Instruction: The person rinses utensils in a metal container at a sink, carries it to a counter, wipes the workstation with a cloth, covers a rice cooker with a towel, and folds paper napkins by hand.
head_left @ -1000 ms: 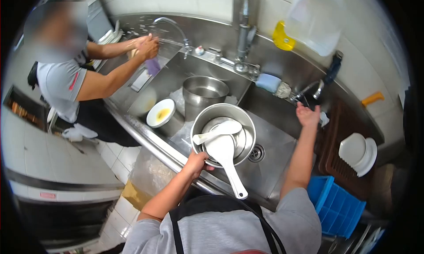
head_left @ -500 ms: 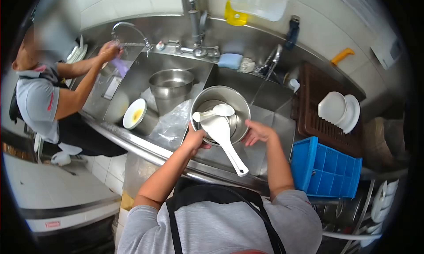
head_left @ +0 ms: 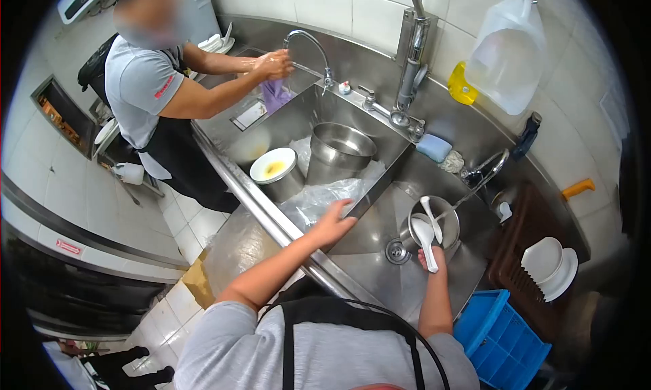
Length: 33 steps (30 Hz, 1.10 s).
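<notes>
A steel pot [head_left: 449, 235] sits low in the right sink basin, tilted under a running faucet [head_left: 494, 168]. My right hand [head_left: 434, 257] grips its near edge, with part of the fingers hidden by the handle of a white rice paddle [head_left: 422, 233]. That paddle and a white soup spoon [head_left: 432, 217] rest in the pot, sticking out over its rim. Empty and with fingers apart, my left hand [head_left: 332, 224] hovers near the divider between the basins. Close to it, clear plastic [head_left: 319, 200] lies in the middle basin.
A larger steel pot [head_left: 339, 153] and a white bowl with yellow residue [head_left: 273, 165] stand in the middle basin. At left a co-worker [head_left: 146, 85] handles a purple cloth [head_left: 274, 95]. A brown rack [head_left: 519, 254] and blue crate [head_left: 505, 342] flank the right side.
The pot with paddle and spoon has gone right and down into the right basin, under the water. My left hand has let go of it. The view has swung left.
</notes>
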Available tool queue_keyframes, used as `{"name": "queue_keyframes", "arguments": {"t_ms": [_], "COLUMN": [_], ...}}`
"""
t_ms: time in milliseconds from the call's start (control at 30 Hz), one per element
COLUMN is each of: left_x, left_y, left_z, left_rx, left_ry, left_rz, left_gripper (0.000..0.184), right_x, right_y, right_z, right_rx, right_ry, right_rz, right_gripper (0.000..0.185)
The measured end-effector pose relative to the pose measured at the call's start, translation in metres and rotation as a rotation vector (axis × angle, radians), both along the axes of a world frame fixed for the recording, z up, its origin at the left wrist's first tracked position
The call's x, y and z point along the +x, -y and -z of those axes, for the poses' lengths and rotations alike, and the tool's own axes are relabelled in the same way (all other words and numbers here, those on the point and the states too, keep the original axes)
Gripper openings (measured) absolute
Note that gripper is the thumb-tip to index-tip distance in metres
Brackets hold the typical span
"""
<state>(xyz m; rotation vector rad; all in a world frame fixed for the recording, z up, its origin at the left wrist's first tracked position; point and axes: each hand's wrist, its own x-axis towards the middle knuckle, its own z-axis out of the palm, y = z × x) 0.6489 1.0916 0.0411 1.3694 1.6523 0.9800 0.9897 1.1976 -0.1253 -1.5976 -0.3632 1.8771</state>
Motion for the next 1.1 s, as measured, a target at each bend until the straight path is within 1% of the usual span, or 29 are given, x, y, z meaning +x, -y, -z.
{"name": "queue_keyframes", "arguments": {"t_ms": [33, 67, 133, 167, 233, 267, 333, 400, 433, 467, 567, 667, 700, 733, 767, 800, 900, 933, 1000, 1067, 1100], "left_x": [-0.020, -0.039, -0.056, -0.062, -0.067, -0.066, -0.053, -0.050, -0.051, -0.051, -0.051, -0.052, -0.052, -0.051, -0.052, -0.053, -0.054, -0.055, -0.057, -0.060, -0.062], "left_y": [0.009, 0.020, 0.043, 0.051, 0.062, 0.065, 0.065, 0.063, 0.063, 0.063, 0.063, 0.062, 0.062, 0.062, 0.062, 0.063, 0.064, 0.066, 0.069, 0.072, 0.075], "left_z": [0.008, 0.017, 0.000, 0.003, 0.007, 0.010, 0.001, -0.001, 0.000, 0.001, 0.000, 0.000, 0.000, 0.001, 0.001, 0.001, 0.001, 0.001, 0.007, 0.007, 0.009], "left_rx": [0.086, 0.171, 0.106, 0.133, 0.188, 0.188, 0.192, 0.187, 0.190, 0.193, 0.164, 0.162, 0.165, 0.168, 0.172, 0.176, 0.208, 0.221, 0.274, 0.320, 0.383], "left_ry": [-0.072, -0.147, -0.200, -0.242, -0.323, -0.406, -0.572, -0.579, -0.575, -0.569, -0.590, -0.590, -0.590, -0.585, -0.581, -0.578, -0.539, -0.528, -0.472, -0.407, -0.328], "left_rz": [-0.059, -0.116, -0.220, -0.228, -0.242, -0.231, -0.204, -0.223, -0.234, -0.243, -0.234, -0.232, -0.229, -0.225, -0.220, -0.214, -0.208, -0.205, -0.190, -0.173, -0.164], "left_gripper": [0.049, 0.047, 0.041, 0.040, 0.038, 0.038, 0.038, 0.040, 0.040, 0.040, 0.040, 0.040, 0.040, 0.040, 0.040, 0.041, 0.041, 0.041, 0.041, 0.041, 0.042], "right_x": [0.000, -0.004, -0.013, -0.020, -0.030, -0.036, -0.049, -0.060, -0.064, -0.066, -0.058, -0.058, -0.052, -0.044, -0.036, -0.033, -0.029, -0.023, -0.010, -0.013, -0.015], "right_y": [0.002, 0.000, -0.002, -0.002, -0.007, -0.007, -0.007, -0.004, -0.001, 0.000, 0.000, 0.015, 0.019, 0.023, 0.025, 0.027, 0.031, 0.032, 0.036, 0.040, 0.042], "right_z": [0.015, 0.029, 0.049, 0.056, 0.077, 0.087, 0.099, 0.108, 0.111, 0.114, 0.153, 0.129, 0.127, 0.124, 0.119, 0.100, 0.068, 0.067, 0.057, 0.029, 0.015], "right_rx": [0.027, -0.022, -0.126, -0.145, -0.205, -0.238, -0.208, -0.177, -0.127, -0.147, -0.205, -0.231, -0.300, -0.349, -0.416, -0.482, -0.479, -0.437, -0.236, -0.195, -0.158], "right_ry": [-0.054, -0.087, -0.150, -0.145, -0.231, -0.272, -0.317, -0.357, -0.338, -0.321, -0.241, -0.213, -0.225, -0.296, -0.197, -0.097, 0.321, 0.347, 0.376, 0.452, 0.469], "right_rz": [0.085, 0.160, 0.310, 0.365, 0.472, 0.524, 0.594, 0.665, 0.657, 0.633, 0.540, 0.503, 0.425, 0.247, 0.057, -0.132, -0.550, -0.587, -0.664, -0.590, -0.574], "right_gripper": [0.022, 0.021, 0.020, 0.018, 0.018, 0.018, 0.018, 0.020, 0.022, 0.023, 0.026, 0.031, 0.042, 0.057, 0.061, 0.066, 0.073, 0.072, 0.066, 0.056, 0.052]}}
